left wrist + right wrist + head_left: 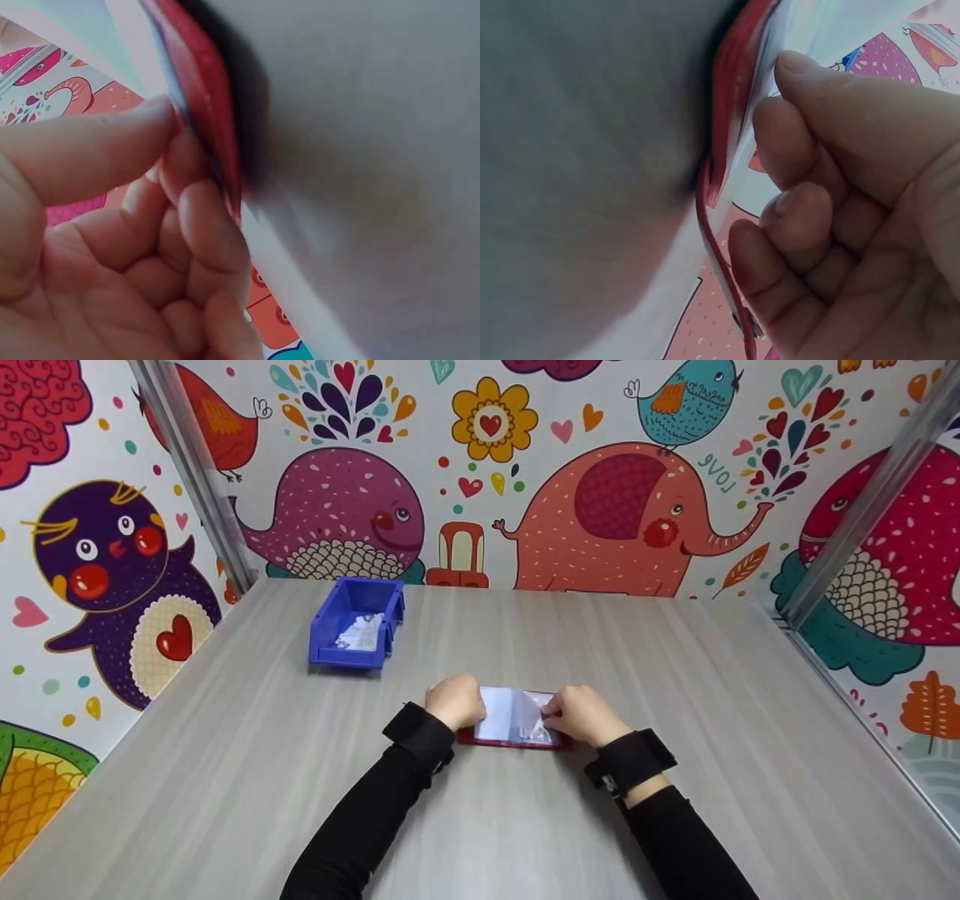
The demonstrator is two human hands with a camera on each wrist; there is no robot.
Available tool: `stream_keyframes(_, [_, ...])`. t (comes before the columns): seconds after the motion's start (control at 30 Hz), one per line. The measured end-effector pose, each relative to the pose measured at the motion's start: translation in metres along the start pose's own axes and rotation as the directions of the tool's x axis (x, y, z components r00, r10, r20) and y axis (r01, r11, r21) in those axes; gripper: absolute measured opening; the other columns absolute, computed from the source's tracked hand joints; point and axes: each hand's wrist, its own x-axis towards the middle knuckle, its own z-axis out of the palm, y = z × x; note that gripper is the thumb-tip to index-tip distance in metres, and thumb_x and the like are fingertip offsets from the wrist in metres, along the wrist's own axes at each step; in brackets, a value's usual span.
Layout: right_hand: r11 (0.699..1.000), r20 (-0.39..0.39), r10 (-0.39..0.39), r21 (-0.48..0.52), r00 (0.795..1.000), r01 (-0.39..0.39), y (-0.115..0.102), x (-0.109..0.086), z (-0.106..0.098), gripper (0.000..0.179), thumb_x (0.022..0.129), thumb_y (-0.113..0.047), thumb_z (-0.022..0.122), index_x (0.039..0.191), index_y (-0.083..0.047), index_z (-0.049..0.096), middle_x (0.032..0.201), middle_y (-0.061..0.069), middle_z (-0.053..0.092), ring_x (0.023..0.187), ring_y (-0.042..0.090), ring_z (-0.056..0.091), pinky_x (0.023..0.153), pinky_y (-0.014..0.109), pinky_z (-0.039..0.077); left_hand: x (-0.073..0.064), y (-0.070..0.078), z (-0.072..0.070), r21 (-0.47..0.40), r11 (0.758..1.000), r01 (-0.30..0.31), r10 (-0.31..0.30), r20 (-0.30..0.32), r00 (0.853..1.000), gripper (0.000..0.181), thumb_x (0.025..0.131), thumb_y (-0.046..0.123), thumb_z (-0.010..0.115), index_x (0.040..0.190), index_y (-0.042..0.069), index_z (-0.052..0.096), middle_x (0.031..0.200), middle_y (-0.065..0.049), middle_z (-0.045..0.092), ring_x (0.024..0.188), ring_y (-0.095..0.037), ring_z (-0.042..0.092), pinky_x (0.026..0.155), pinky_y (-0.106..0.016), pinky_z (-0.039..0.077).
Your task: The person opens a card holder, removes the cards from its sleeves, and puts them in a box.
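A red card holder (510,745) with translucent plastic sleeves lies spread on the table between both hands. White shows on its left side, and printed marks show through the clear sleeve (534,727) on its right. My left hand (456,701) pinches the left edge of the holder between thumb and curled forefinger. In the left wrist view the red cover (214,97) stands just past those fingertips. At the other end, my right hand (589,714) pinches the edge of the clear sleeve. Below it in the right wrist view hangs a narrow red strap (718,259) with a small fastener.
A blue plastic bin (349,656) stands at the back left, with white printed papers (361,634) inside. Printed cartoon panels (480,510) wall in the back and sides of the table (517,825). Metal posts (199,472) frame the corners.
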Motion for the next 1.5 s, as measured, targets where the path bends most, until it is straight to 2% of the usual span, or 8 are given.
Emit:
stream_keyframes(0.33, [0.999,0.025,0.050,0.010,0.998,-0.051,-0.002,0.001,0.000,0.014,0.080,-0.005,0.079,0.095,-0.005,0.080,0.087,0.005,0.074,0.066,0.012,0.052,0.063,0.031,0.048,-0.001,0.008,-0.008,-0.119,0.987,-0.107,0.098,-0.073,0.992,0.035,0.078,0.010,0.062,0.052,0.018,0.041,0.056,0.004,0.042,0.057,-0.018,0.045,0.062,-0.038,0.042])
stream_keyframes(0.57, [0.999,0.013,0.034,0.014,0.999,-0.035,-0.002,0.000,0.000,0.011,0.079,-0.005,0.078,0.090,-0.006,0.080,0.084,0.005,0.074,0.063,0.010,0.050,0.061,0.031,0.047,-0.006,0.020,-0.007,-0.225,0.960,-0.170,0.154,-0.084,0.984,0.027,0.078,0.013,0.067,0.057,0.018,0.050,0.058,0.007,0.047,0.057,-0.014,0.046,0.057,-0.032,0.039])
stream_keyframes(0.8, [1.000,-0.004,0.010,0.009,1.000,-0.010,0.001,0.000,0.000,0.009,0.078,-0.003,0.078,0.087,-0.005,0.080,0.081,0.005,0.074,0.062,0.010,0.051,0.060,0.030,0.048,-0.010,0.029,-0.002,-0.260,0.945,-0.199,0.188,-0.068,0.980,0.017,0.079,0.021,0.073,0.066,0.015,0.064,0.064,0.009,0.054,0.059,-0.011,0.049,0.059,-0.030,0.042])
stream_keyframes(0.93, [1.000,-0.004,0.005,0.008,1.000,-0.005,0.002,0.000,0.000,0.008,0.078,-0.003,0.078,0.084,-0.006,0.080,0.079,0.004,0.074,0.061,0.010,0.051,0.059,0.030,0.048,-0.013,0.035,0.001,-0.224,0.952,-0.208,0.196,-0.076,0.978,0.019,0.078,0.028,0.076,0.067,0.016,0.066,0.064,0.010,0.056,0.060,-0.011,0.050,0.066,-0.034,0.044])
stream_keyframes(1.07, [1.000,0.005,0.001,0.020,1.000,-0.001,0.000,0.000,0.000,0.004,0.078,-0.004,0.078,0.075,-0.008,0.078,0.072,-0.001,0.070,0.060,0.009,0.047,0.058,0.028,0.044,-0.014,0.040,0.005,-0.159,0.958,-0.238,0.227,-0.086,0.970,0.022,0.073,0.036,0.079,0.065,0.020,0.066,0.062,0.013,0.055,0.058,-0.008,0.050,0.064,-0.035,0.041])
stream_keyframes(1.17, [0.999,0.014,0.003,0.032,1.000,-0.004,0.000,0.000,0.000,0.014,0.078,-0.004,0.077,0.067,-0.011,0.073,0.064,-0.006,0.061,0.057,0.010,0.042,0.056,0.026,0.038,-0.015,0.042,0.008,-0.112,0.953,-0.280,0.270,-0.100,0.958,0.025,0.071,0.037,0.080,0.061,0.020,0.065,0.058,0.014,0.051,0.055,-0.007,0.047,0.056,-0.031,0.038])
stream_keyframes(1.27, [1.000,0.017,0.004,0.026,1.000,-0.004,-0.001,0.001,-0.001,0.018,0.077,-0.003,0.076,0.063,-0.012,0.069,0.060,-0.008,0.054,0.055,0.010,0.040,0.054,0.025,0.036,-0.015,0.044,0.012,-0.058,0.948,-0.314,0.306,-0.115,0.945,0.028,0.069,0.036,0.081,0.057,0.019,0.062,0.055,0.014,0.047,0.054,-0.008,0.044,0.055,-0.030,0.036])
stream_keyframes(1.5, [1.000,0.016,0.009,0.021,1.000,-0.009,-0.001,0.001,-0.001,0.006,0.076,-0.004,0.078,0.072,-0.010,0.077,0.068,-0.003,0.066,0.057,0.010,0.044,0.056,0.027,0.041,-0.015,0.045,0.017,0.044,0.947,-0.318,0.321,-0.147,0.936,0.027,0.065,0.031,0.078,0.053,0.021,0.056,0.054,0.013,0.044,0.058,-0.014,0.050,0.060,-0.037,0.040])
